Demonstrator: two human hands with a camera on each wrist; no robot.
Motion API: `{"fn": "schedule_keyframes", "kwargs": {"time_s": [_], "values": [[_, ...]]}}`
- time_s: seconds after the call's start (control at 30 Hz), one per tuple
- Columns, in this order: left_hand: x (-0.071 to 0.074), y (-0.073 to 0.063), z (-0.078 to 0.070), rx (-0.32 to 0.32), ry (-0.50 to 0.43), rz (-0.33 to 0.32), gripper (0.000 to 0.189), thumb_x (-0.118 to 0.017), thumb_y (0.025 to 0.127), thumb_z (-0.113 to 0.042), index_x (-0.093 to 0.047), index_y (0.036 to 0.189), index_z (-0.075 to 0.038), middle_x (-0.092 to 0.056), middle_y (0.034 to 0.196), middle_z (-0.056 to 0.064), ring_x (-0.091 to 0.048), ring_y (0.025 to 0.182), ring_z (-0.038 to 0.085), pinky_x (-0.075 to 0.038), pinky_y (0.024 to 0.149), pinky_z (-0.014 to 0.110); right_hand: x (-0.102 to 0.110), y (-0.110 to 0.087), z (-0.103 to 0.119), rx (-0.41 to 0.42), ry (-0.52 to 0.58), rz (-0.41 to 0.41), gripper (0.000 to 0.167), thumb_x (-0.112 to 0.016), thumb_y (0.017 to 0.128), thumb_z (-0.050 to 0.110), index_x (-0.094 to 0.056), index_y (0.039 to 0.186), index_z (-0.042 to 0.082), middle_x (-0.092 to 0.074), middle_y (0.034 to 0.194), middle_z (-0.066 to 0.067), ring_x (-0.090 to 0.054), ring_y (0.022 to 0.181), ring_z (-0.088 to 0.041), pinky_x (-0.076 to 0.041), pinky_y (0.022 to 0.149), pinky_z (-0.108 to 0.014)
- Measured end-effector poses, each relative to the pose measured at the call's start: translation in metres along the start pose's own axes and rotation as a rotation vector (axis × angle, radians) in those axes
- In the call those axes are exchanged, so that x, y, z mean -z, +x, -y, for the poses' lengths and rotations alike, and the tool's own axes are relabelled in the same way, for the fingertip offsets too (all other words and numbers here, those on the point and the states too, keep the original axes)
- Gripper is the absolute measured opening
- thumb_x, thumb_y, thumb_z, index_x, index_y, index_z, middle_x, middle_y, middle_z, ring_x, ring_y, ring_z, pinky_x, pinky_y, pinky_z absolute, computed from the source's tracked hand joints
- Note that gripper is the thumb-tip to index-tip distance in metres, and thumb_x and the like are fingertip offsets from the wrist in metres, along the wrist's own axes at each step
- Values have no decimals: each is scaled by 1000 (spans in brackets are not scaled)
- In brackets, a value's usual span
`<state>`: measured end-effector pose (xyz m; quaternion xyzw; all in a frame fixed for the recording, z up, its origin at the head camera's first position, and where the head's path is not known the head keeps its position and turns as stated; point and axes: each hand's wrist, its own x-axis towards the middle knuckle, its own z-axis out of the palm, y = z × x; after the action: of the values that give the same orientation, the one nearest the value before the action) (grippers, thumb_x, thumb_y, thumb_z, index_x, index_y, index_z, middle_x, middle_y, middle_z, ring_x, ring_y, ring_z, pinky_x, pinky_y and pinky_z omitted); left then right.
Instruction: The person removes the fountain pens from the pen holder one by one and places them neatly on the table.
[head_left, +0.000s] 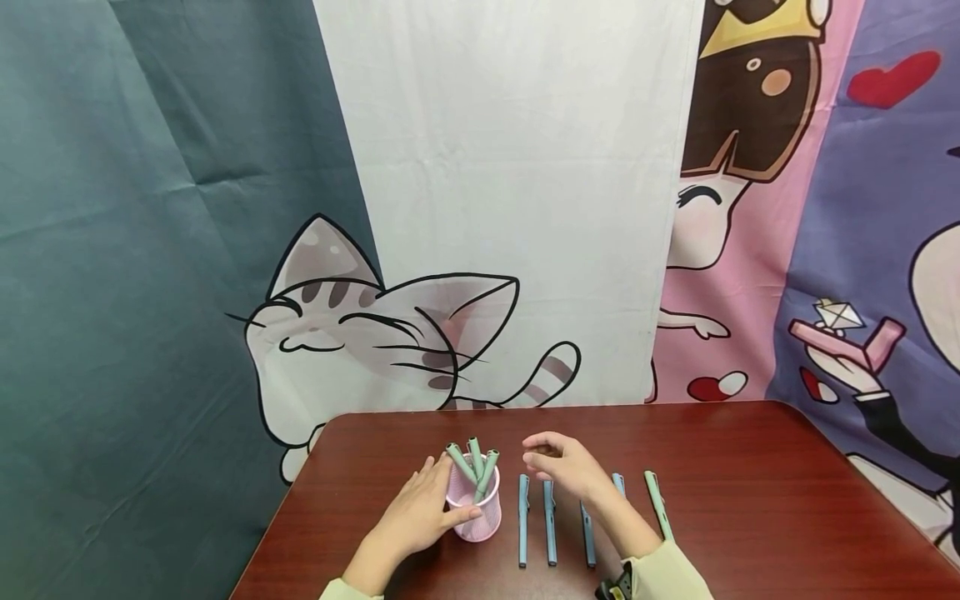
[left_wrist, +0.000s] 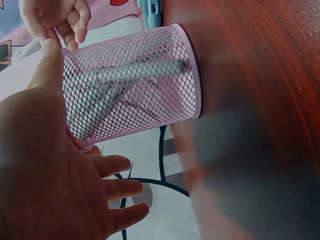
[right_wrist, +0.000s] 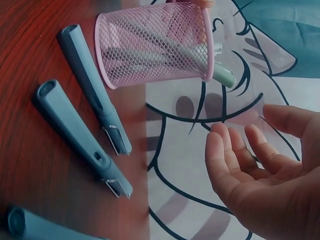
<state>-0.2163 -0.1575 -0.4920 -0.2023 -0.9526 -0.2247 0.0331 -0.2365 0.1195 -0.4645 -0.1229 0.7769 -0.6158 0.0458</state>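
Note:
A pink mesh pen cup (head_left: 474, 521) stands upright on the table with three green pens (head_left: 477, 462) leaning in it. My left hand (head_left: 420, 510) holds the cup near its rim, thumb on the near side and fingers around the left; in the left wrist view its other fingers (left_wrist: 125, 189) spread straight, away from the mesh. To the right of the cup my right hand (head_left: 566, 468) hovers empty, fingers loosely bent, above the far ends of several blue pens (head_left: 522, 521). My right forearm partly hides some of these pens.
One green pen (head_left: 658, 504) lies on the table right of the blue row, beyond my right forearm. The brown wooden table (head_left: 780, 492) ends at a printed cloth backdrop (head_left: 517, 167). On my right wrist sits a dark band (head_left: 617, 583).

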Motion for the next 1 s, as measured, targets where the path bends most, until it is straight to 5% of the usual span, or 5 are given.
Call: {"fn": "schedule_keyframes", "kwargs": {"time_s": [0.67,1.0], "values": [[3,-1,-3,19,77,5,106,-59,86,-73,-33,156,2,-30,162,24,-24,150,46,-23,118,64,-25,16,-8,87,83,50,39,-70,96,16,-62,128,-5,-63,123,-27,-67,104,-21,-58,90,-47],[4,-1,-5,24,109,7,104,-59,87,-73,-34,155,2,-28,163,23,-22,151,45,-21,119,64,-36,20,-16,95,110,31,38,-70,95,13,-62,126,-6,-67,117,-23,-67,98,-15,-60,87,-41]]}}
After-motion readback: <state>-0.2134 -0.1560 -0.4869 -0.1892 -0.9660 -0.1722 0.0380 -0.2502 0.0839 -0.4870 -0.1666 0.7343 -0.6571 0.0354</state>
